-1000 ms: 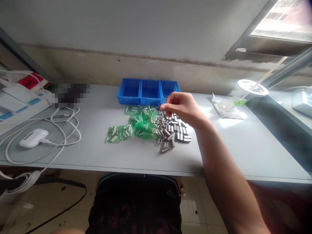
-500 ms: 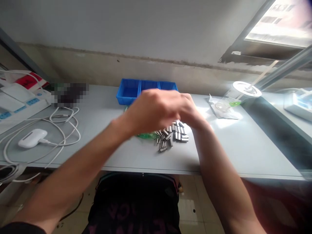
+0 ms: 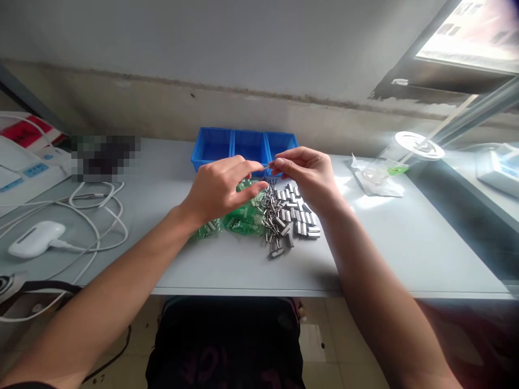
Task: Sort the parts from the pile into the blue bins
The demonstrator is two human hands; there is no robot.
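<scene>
A pile of small metal parts (image 3: 290,216) lies on the grey table (image 3: 405,254), beside green plastic bags (image 3: 243,219) that hold more of them. Both hands are raised above the pile, fingertips nearly meeting. My right hand (image 3: 306,173) pinches something thin and small that I cannot make out. My left hand (image 3: 221,186) is beside it with the forefinger and thumb stretched toward the right hand's fingertips and the other fingers curled. It covers part of the green bags.
Three blue bins (image 3: 243,146) stand in a row behind the pile. At the left lie white cables (image 3: 97,210), a white earbud case (image 3: 34,239) and a white device (image 3: 24,167). Clear plastic wrap (image 3: 375,181) and a round lid (image 3: 419,145) sit at the right.
My left hand came up from below the table edge and swept in over the pile to meet my right hand, which stayed above the parts. The camera shifted slightly.
</scene>
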